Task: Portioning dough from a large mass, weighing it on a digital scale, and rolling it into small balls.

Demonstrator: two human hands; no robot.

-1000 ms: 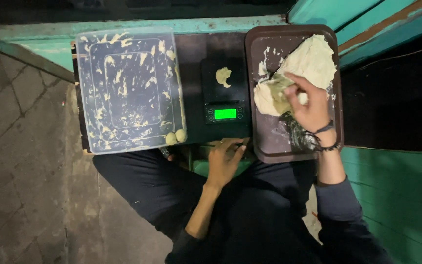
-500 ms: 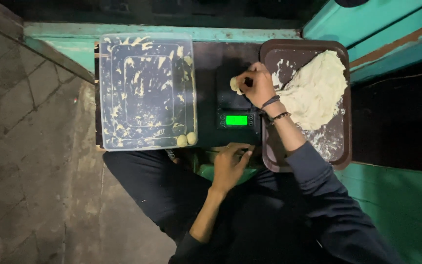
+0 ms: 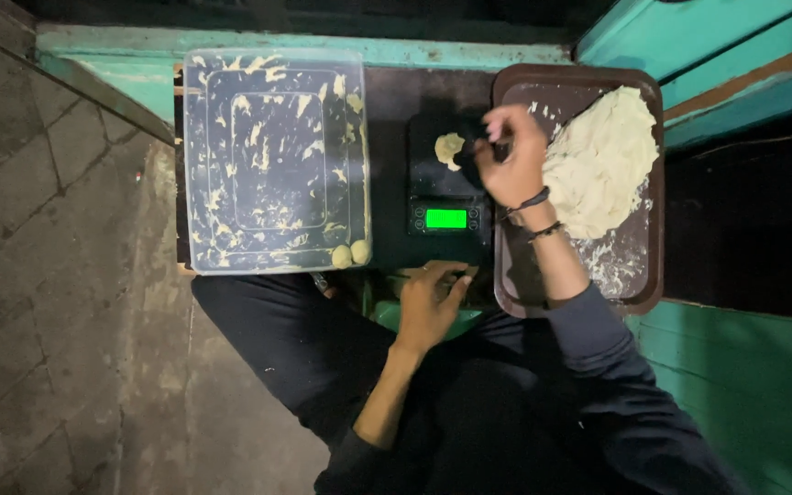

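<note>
Right now the right hand (image 3: 509,156) hovers over the black scale (image 3: 448,183), fingers curled loosely just beside the small dough piece (image 3: 449,149) lying on the platform; whether it pinches anything, I cannot tell. Down at the near edge, the left hand (image 3: 430,298) lies flat and relaxed, fingertips touching the scale's front, holding nothing. The green display (image 3: 446,218) glows. To the right, a big dough mass (image 3: 600,160) sits on the brown tray (image 3: 524,275). To the left, a smeared clear plastic tub (image 3: 272,165), with two dough balls (image 3: 350,254) in its near corner.
</note>
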